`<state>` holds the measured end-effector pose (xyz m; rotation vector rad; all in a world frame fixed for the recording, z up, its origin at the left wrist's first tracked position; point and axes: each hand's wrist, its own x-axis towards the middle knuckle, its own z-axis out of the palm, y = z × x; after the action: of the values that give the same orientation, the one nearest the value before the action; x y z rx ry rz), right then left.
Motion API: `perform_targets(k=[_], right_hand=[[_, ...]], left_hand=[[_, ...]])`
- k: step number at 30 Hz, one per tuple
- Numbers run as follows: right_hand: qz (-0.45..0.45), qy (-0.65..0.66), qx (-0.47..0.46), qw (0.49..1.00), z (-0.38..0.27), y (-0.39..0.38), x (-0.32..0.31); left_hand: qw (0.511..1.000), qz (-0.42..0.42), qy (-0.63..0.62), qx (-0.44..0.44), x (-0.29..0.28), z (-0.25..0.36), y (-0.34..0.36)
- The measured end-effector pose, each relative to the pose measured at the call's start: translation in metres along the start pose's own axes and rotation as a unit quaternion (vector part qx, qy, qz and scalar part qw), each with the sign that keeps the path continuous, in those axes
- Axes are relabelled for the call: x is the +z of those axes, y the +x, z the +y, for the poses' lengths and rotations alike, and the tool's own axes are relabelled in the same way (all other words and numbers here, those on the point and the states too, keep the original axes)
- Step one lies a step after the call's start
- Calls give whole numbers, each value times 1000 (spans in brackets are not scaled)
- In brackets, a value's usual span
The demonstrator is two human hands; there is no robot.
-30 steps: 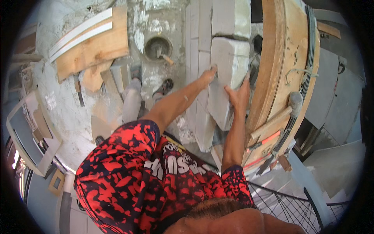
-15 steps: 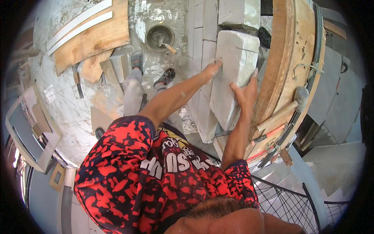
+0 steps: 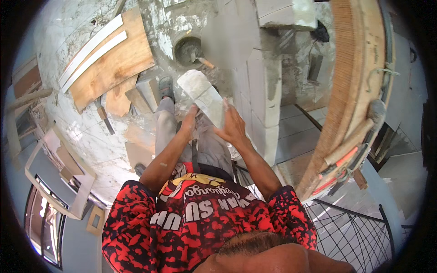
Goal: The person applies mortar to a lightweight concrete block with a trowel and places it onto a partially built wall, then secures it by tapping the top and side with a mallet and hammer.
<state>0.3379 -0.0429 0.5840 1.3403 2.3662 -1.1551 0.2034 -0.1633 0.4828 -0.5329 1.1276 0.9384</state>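
Block, pale grey, aerated-concrete kind, one piece: half a second ago we had it pressed up against the face of the block wall, both palms flat on it; now we carry it clear of the wall, in the air before our body and above our grey trouser legs, tilted with its far end toward the mortar bucket. Left hand: clasped on the block's near left edge, fingers wrapped under it, gripping. Right hand: spread against the block's right side, fingers extended and bearing on the face rather than curled; together the two hands clamp the piece between them. Wall: several courses standing to our right, upper face smeared with grey mortar, a further loose block resting on top at the far end. Floor: plywood sheet with white strips lying on it, offcuts scattered beside it. Round timber-framed form: standing beyond the wall, well apart from the block. We judge the piece has come off the wall and is now wholly in our hands, unseated.
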Motion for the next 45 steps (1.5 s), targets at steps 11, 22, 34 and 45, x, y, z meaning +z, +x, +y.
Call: perform_targets(k=[11,22,34,45], right_hand=[[-134,-134,-65,980,101,182,258],[-119,-122,-137,976,159,245,344],[-33,-81,162,983,195,297,264],[-82,-10,195,977,144,246,151]], left_hand=[[968,214,-39,125,-171,63,157],[847,188,369,334,-212,221,315],[899,42,355,252,-181,226,414],[922,22,235,307,-54,229,284]])
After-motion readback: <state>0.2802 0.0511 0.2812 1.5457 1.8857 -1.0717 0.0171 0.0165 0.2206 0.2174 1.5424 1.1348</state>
